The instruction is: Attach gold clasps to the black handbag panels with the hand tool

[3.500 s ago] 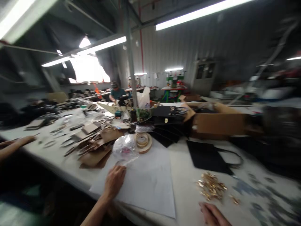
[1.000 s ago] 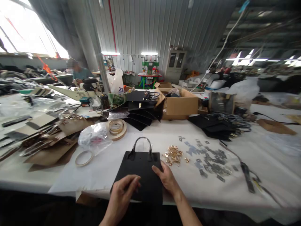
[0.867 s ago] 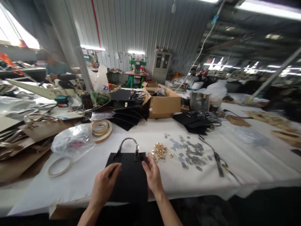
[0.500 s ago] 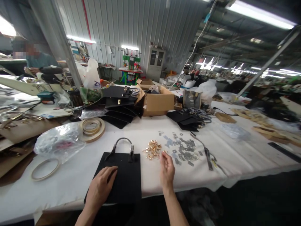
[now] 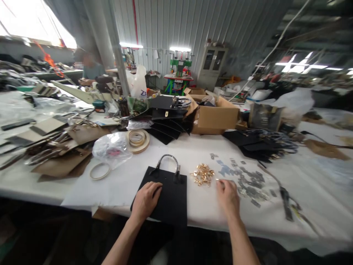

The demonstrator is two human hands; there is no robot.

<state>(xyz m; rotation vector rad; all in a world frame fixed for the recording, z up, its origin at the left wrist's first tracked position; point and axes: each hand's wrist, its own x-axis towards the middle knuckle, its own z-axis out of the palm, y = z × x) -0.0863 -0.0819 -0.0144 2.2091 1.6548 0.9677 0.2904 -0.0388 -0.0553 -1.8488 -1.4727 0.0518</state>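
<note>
A black bag panel [image 5: 172,200] with a dark, arched handle [image 5: 168,157] lies flat at the front edge of the white-covered table. On its left part rests my left hand [image 5: 147,198], open, with the thumb apart from the fingers. My right hand [image 5: 228,195] is slightly blurred, its fingers curled and thumb and fingertips together. A tiny pale glint shows at those fingertips, too small to name. Just left of that hand lies a heap of small gold-coloured metal fittings [image 5: 203,174]. Flat grey metal plates [image 5: 249,180] are scattered to its right.
Behind stand an open cardboard box [image 5: 217,118] and stacked black bag pieces [image 5: 169,125]. More black pieces [image 5: 250,143] lie at right, near a dark strap-like tool [image 5: 286,204]. Tape rolls [image 5: 139,141], a clear plastic bag [image 5: 111,151] and beige bag parts [image 5: 63,162] are at left. A person sits far left.
The view has swung left, so the table things appear further right. My right hand has moved slightly away from the gold fittings towards the grey plates. My left hand stays on the black panel.
</note>
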